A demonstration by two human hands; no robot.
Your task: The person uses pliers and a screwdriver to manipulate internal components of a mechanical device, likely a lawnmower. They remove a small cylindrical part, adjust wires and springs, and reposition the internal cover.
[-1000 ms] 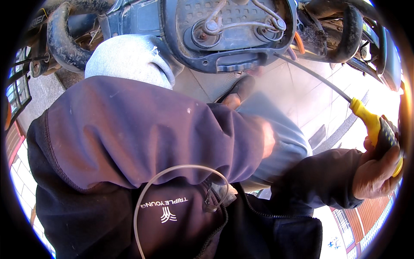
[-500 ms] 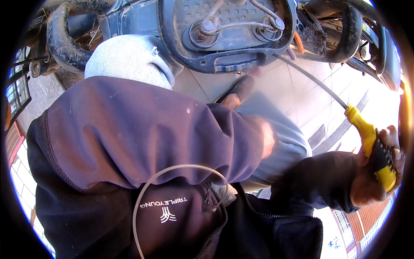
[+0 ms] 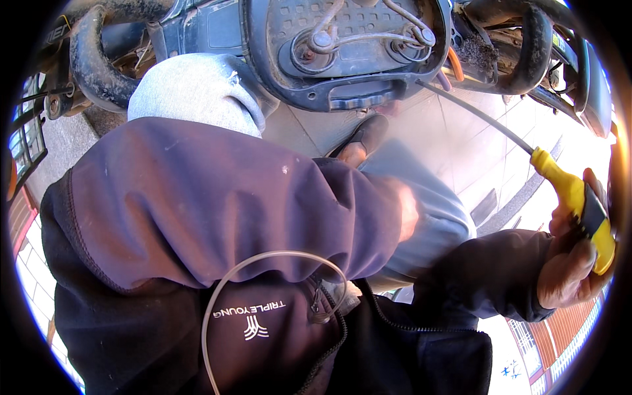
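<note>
At the right edge my right hand [image 3: 569,270] grips the yellow and black handle of a long screwdriver [image 3: 559,178], its thumb and fingers around the handle. The metal shaft slants up and left to the rim of a dark plastic housing [image 3: 355,99], where its tip is hidden. Across the middle lies my left arm in a dark purplish sleeve. Only a bare, blurred bit of my left hand [image 3: 409,210] shows past the cuff, beside my grey trouser leg [image 3: 428,224]; its fingers cannot be made out.
Inside the housing sit metal rods with round bolt heads [image 3: 322,39]. Thick scuffed black bars [image 3: 99,72] curve at both sides of the vehicle. Below are pale floor tiles [image 3: 428,131] and a dark shoe [image 3: 372,131]. An orange cable [image 3: 455,64] hangs near the shaft.
The screwdriver handle has turned about its axis and shifted slightly right and up. My right fingers have changed their hold around it. The left arm stays almost where it was.
</note>
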